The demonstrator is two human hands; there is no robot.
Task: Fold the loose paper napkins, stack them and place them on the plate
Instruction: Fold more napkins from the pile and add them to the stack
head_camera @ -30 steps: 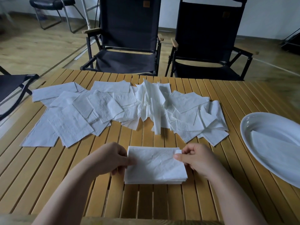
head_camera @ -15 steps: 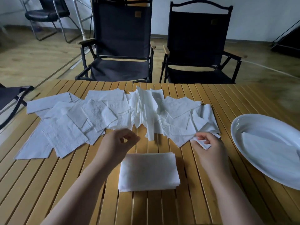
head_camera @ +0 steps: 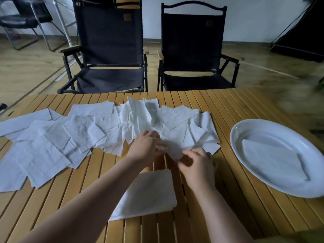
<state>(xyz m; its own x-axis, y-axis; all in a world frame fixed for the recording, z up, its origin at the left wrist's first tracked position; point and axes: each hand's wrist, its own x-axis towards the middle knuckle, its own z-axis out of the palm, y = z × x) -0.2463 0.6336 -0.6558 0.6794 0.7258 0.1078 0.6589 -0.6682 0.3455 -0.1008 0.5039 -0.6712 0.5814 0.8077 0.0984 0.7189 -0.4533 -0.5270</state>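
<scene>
Both hands work at the near edge of the loose pile (head_camera: 84, 130) on the table (head_camera: 228, 109). The right hand (head_camera: 196, 163) curls its fingers at the near corner of one napkin (head_camera: 173, 149), pinching it. The left hand (head_camera: 147, 146) touches the napkin's other side, though blur hides whether it pinches. To fold well, the person should lift only this single sheet, match its corners squarely and crease it flat before adding it to the stack (head_camera: 152, 193), which lies just left of the plate (head_camera: 259, 122).

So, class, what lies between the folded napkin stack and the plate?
Head view: bare table slats, crossed by the right hand and wrist; that hand pinches a loose napkin.
</scene>
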